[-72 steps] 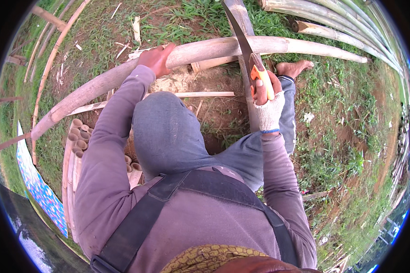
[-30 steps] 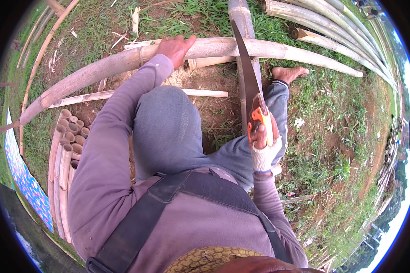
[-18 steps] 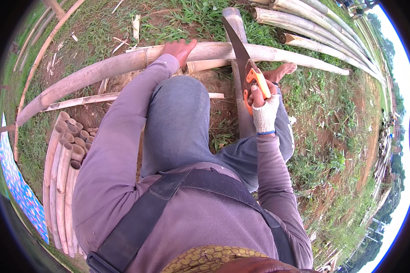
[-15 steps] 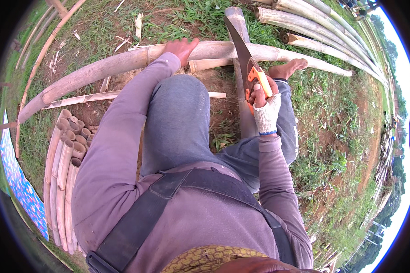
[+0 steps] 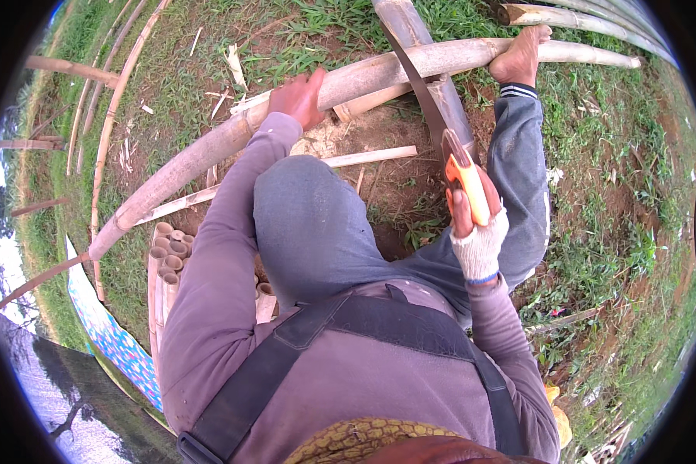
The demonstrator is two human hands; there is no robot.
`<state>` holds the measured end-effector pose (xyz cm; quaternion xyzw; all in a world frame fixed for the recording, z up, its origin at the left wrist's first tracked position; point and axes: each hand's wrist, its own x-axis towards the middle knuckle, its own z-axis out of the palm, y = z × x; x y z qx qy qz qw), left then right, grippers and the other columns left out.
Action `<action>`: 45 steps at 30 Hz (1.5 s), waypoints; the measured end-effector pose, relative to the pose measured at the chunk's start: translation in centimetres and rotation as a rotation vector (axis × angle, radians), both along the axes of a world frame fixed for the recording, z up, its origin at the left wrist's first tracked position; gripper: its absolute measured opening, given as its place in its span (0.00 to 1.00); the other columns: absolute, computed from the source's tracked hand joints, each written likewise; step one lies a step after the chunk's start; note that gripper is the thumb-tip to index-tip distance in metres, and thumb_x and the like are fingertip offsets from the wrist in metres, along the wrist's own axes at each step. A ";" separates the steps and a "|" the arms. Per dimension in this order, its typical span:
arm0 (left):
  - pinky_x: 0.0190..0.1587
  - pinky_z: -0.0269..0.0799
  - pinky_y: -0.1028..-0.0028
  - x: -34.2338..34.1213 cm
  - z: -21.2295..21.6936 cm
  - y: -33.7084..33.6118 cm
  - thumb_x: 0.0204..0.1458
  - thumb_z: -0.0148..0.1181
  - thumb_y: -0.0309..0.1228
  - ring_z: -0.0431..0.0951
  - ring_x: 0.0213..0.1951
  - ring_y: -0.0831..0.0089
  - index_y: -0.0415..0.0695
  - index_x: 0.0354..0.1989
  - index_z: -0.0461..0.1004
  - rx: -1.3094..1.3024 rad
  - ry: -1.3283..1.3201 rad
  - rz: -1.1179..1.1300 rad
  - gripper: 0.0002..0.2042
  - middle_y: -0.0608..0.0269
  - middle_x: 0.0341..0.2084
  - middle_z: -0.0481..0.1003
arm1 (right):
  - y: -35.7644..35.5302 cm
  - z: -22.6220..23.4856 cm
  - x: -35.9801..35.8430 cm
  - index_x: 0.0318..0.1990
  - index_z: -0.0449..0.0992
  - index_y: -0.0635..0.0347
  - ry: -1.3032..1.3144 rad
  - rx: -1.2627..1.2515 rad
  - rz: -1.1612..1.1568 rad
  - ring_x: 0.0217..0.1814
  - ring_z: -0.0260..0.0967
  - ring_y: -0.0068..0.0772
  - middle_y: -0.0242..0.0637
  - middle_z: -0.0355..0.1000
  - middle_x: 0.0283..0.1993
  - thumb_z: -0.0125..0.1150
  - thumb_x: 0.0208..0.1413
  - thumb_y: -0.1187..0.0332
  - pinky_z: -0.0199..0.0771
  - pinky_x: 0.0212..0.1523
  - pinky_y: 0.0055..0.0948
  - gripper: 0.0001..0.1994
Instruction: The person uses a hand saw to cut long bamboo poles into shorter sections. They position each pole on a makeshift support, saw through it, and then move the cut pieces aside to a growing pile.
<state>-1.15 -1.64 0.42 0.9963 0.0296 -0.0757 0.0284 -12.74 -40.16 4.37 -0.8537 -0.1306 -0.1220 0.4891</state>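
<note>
A long, pale bamboo pole [image 5: 201, 157] runs slantwise across in front of me. My left hand [image 5: 300, 99], bare, is closed over it left of the cut spot. In a fingerless white knit glove, my right hand [image 5: 475, 232] grips the orange handle of a handsaw [image 5: 431, 108]. The saw's dark blade lies across the pole, near where the pole crosses a thicker grey bamboo support [image 5: 450, 100]. How deep the teeth sit cannot be seen. My bare foot [image 5: 520, 58] presses on the pole farther right.
Short cut bamboo tubes [image 5: 170, 251] are bundled by my left side. A split bamboo strip [image 5: 371, 156] and another bamboo length [image 5: 371, 100] lie beyond my knee. More poles [image 5: 580, 19] are at the far right. A blue patterned sheet [image 5: 120, 336] spreads at the left.
My right hand has drawn the saw back toward me, so less blade extends past the pole. The view has turned, tilting the pole. My left hand keeps its hold.
</note>
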 end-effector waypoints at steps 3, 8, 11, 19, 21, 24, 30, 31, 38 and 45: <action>0.56 0.81 0.49 0.3 -0.2 -0.5 0.45 0.83 0.38 0.84 0.55 0.43 0.56 0.72 0.63 0.013 -0.002 -0.010 0.45 0.47 0.53 0.80 | -3.5 0.2 -3.8 0.67 0.73 0.72 0.167 0.135 0.009 0.59 0.83 0.44 0.53 0.80 0.60 0.65 0.70 0.66 0.82 0.61 0.38 0.24; 0.59 0.80 0.50 0.9 -0.4 -0.8 0.44 0.83 0.39 0.83 0.56 0.44 0.58 0.75 0.63 0.028 0.030 0.029 0.47 0.48 0.55 0.80 | 0.5 -1.9 4.7 0.62 0.78 0.69 0.006 0.106 0.042 0.52 0.85 0.49 0.51 0.83 0.55 0.68 0.68 0.66 0.83 0.56 0.40 0.20; 0.60 0.80 0.51 1.7 0.6 -1.5 0.44 0.82 0.40 0.83 0.58 0.45 0.58 0.75 0.64 0.045 0.002 0.007 0.47 0.48 0.57 0.80 | 5.0 -0.6 13.2 0.59 0.81 0.63 -0.148 0.089 0.063 0.50 0.83 0.56 0.51 0.83 0.52 0.69 0.66 0.65 0.82 0.50 0.41 0.18; 0.58 0.81 0.50 0.5 0.0 -0.7 0.43 0.82 0.38 0.84 0.55 0.44 0.58 0.73 0.66 0.016 0.016 0.040 0.45 0.48 0.56 0.81 | -4.6 0.1 0.8 0.65 0.77 0.70 -0.046 -0.062 0.078 0.55 0.84 0.37 0.48 0.83 0.56 0.65 0.67 0.72 0.82 0.57 0.34 0.21; 0.57 0.81 0.50 0.5 -0.7 -0.8 0.43 0.82 0.38 0.84 0.54 0.44 0.58 0.74 0.65 0.007 0.010 0.034 0.45 0.48 0.56 0.80 | -5.8 0.6 -1.5 0.66 0.75 0.72 0.295 0.280 0.071 0.58 0.84 0.40 0.50 0.82 0.59 0.65 0.67 0.68 0.81 0.61 0.37 0.24; 0.57 0.81 0.50 0.6 -0.6 -0.8 0.44 0.82 0.38 0.84 0.54 0.45 0.57 0.74 0.65 0.029 -0.009 0.020 0.46 0.47 0.56 0.80 | -1.6 -1.3 3.5 0.65 0.77 0.71 0.115 0.221 0.044 0.52 0.84 0.36 0.46 0.83 0.54 0.65 0.70 0.67 0.82 0.54 0.33 0.21; 0.57 0.81 0.51 1.2 0.6 -1.4 0.44 0.82 0.39 0.85 0.54 0.45 0.57 0.76 0.64 0.074 0.002 0.010 0.47 0.48 0.56 0.81 | 5.3 -0.1 13.0 0.57 0.82 0.63 -0.063 0.156 0.049 0.47 0.84 0.55 0.51 0.84 0.50 0.69 0.66 0.64 0.83 0.48 0.40 0.17; 0.57 0.82 0.51 1.4 0.5 -1.2 0.43 0.82 0.39 0.85 0.53 0.45 0.57 0.76 0.64 0.073 0.008 0.015 0.48 0.48 0.56 0.81 | 4.5 -0.6 12.2 0.57 0.82 0.63 -0.057 0.152 0.036 0.47 0.84 0.55 0.51 0.84 0.50 0.69 0.66 0.65 0.83 0.48 0.40 0.17; 0.53 0.83 0.50 0.4 -0.4 -0.8 0.42 0.83 0.37 0.85 0.52 0.43 0.55 0.68 0.65 0.020 -0.024 0.012 0.43 0.46 0.52 0.81 | -5.7 -0.8 -1.3 0.66 0.76 0.71 0.019 0.038 0.089 0.58 0.85 0.42 0.50 0.83 0.58 0.63 0.66 0.72 0.81 0.61 0.36 0.22; 0.55 0.81 0.50 1.5 -0.3 -1.0 0.43 0.82 0.38 0.85 0.52 0.45 0.58 0.73 0.66 0.041 -0.042 -0.016 0.45 0.50 0.54 0.81 | 6.2 1.4 14.8 0.58 0.82 0.62 0.042 0.053 0.067 0.50 0.84 0.52 0.49 0.84 0.51 0.68 0.67 0.61 0.83 0.50 0.40 0.18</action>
